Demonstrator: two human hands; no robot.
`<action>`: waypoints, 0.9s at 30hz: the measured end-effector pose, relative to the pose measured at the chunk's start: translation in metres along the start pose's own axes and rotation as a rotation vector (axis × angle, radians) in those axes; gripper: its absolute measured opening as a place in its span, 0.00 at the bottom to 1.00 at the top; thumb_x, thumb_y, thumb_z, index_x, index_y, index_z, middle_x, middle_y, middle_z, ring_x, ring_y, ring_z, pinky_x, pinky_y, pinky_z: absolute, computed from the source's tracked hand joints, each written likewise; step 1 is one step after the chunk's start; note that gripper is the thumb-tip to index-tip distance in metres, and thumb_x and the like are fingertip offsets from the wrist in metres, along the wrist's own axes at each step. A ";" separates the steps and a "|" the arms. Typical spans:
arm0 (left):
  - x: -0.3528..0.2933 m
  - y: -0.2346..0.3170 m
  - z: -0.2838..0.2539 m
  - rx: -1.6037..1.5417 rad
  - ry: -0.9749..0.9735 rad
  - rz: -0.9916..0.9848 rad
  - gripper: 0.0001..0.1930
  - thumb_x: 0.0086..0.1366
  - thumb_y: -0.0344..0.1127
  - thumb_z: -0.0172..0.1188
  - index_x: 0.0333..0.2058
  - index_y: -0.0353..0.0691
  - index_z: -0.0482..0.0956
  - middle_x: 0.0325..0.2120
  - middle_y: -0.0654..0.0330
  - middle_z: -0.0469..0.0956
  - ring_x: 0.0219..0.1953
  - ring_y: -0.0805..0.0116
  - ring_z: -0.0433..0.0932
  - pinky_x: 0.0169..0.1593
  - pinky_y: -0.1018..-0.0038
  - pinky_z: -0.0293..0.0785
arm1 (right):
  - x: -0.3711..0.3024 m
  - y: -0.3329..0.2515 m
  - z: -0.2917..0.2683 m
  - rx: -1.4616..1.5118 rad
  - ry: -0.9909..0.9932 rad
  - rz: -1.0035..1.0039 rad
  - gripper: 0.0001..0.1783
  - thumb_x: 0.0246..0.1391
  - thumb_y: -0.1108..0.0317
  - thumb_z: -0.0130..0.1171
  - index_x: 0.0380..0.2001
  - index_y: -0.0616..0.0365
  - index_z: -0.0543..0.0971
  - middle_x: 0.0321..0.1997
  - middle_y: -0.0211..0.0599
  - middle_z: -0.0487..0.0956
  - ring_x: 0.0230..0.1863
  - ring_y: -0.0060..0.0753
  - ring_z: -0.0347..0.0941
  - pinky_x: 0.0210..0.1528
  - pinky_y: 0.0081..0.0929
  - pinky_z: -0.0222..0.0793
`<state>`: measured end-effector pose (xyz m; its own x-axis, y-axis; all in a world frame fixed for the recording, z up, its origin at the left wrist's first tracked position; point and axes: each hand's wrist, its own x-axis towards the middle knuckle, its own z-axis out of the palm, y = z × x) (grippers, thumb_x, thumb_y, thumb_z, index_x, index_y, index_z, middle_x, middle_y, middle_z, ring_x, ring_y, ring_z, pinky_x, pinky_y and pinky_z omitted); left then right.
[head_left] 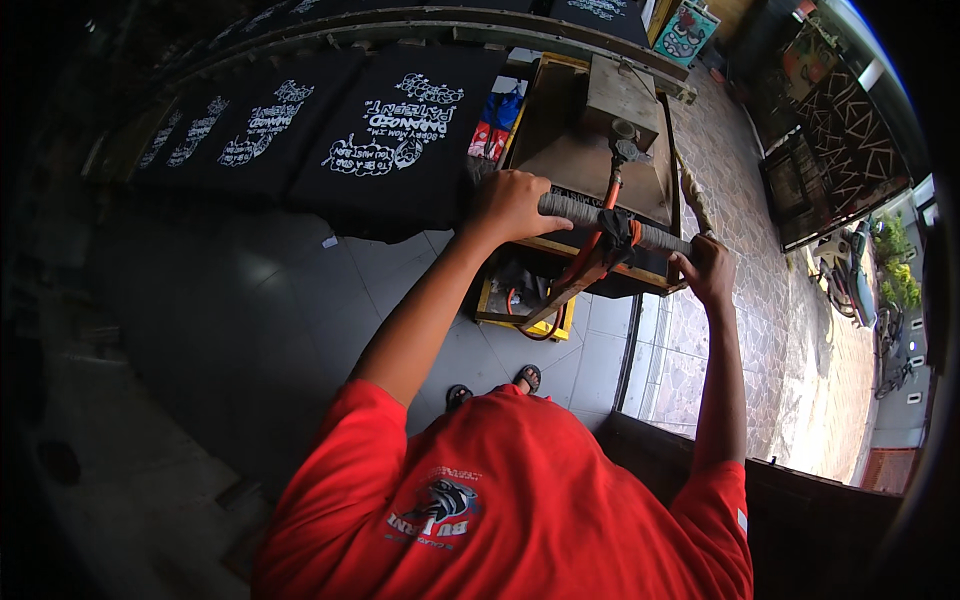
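Both my arms reach forward to a tape-wrapped handle bar (660, 239) on the front of a wheeled-looking metal press. My left hand (512, 208) is wrapped round the bar's left end, and my right hand (708, 270) grips its right end. Between them, black tape and an orange cable (613, 190) are bound to the bar's middle. Beyond the bar is the press's broad brown metal plate (555, 125), topped by a boxy housing (620, 103). What lies under the plate is mostly hidden, though a dark edge with white print shows.
Black shirts (340, 185) with white prints lie in a row to the left. A yellow-edged lower shelf (550, 322) sits under the press. At the right are stone paving (735, 170), a dark metal gate (850, 150) and a parked motorbike (848, 270). My sandalled feet (528, 377) stand on grey tiles.
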<state>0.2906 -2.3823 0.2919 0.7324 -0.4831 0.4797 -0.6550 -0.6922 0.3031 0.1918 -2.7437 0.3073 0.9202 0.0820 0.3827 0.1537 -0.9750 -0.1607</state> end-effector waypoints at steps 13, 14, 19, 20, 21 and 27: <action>0.001 -0.008 -0.006 -0.068 -0.052 0.075 0.25 0.50 0.59 0.69 0.26 0.39 0.82 0.25 0.49 0.82 0.32 0.47 0.83 0.36 0.57 0.79 | 0.003 -0.010 -0.006 -0.067 -0.148 0.177 0.38 0.50 0.28 0.57 0.21 0.59 0.79 0.23 0.44 0.78 0.31 0.46 0.78 0.36 0.44 0.71; 0.001 -0.011 -0.006 -0.055 -0.083 0.077 0.24 0.50 0.58 0.68 0.27 0.40 0.82 0.25 0.49 0.82 0.32 0.47 0.83 0.37 0.57 0.78 | 0.003 -0.011 -0.008 -0.062 -0.158 0.181 0.39 0.50 0.27 0.57 0.21 0.59 0.79 0.23 0.43 0.78 0.31 0.46 0.79 0.36 0.44 0.71; 0.001 -0.007 -0.018 -0.015 -0.138 0.061 0.23 0.53 0.58 0.67 0.27 0.41 0.80 0.26 0.51 0.82 0.33 0.47 0.82 0.37 0.56 0.77 | 0.000 -0.019 -0.016 -0.009 -0.237 0.286 0.40 0.48 0.24 0.56 0.27 0.56 0.82 0.24 0.40 0.82 0.32 0.43 0.82 0.38 0.41 0.76; 0.002 -0.005 -0.022 0.000 -0.154 0.049 0.23 0.52 0.59 0.67 0.28 0.42 0.81 0.27 0.51 0.82 0.33 0.47 0.82 0.37 0.56 0.78 | -0.001 -0.015 -0.013 -0.017 -0.205 0.271 0.41 0.48 0.23 0.55 0.27 0.56 0.83 0.24 0.40 0.82 0.32 0.43 0.82 0.38 0.42 0.76; 0.002 -0.003 -0.026 0.015 -0.186 0.040 0.23 0.53 0.59 0.67 0.28 0.42 0.81 0.27 0.52 0.83 0.34 0.48 0.82 0.38 0.57 0.77 | -0.001 -0.015 -0.012 -0.042 -0.203 0.268 0.41 0.47 0.22 0.55 0.27 0.56 0.83 0.24 0.41 0.82 0.32 0.43 0.82 0.38 0.42 0.76; -0.004 -0.001 -0.044 -0.021 -0.239 0.045 0.22 0.56 0.58 0.66 0.30 0.42 0.81 0.27 0.51 0.82 0.36 0.47 0.81 0.40 0.57 0.75 | -0.007 -0.030 -0.019 0.009 -0.166 0.232 0.43 0.45 0.20 0.55 0.26 0.57 0.83 0.26 0.45 0.82 0.33 0.48 0.81 0.38 0.43 0.75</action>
<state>0.2803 -2.3565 0.3261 0.7241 -0.6278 0.2855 -0.6896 -0.6573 0.3038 0.1736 -2.7186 0.3266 0.9774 -0.1094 0.1807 -0.0652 -0.9699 -0.2346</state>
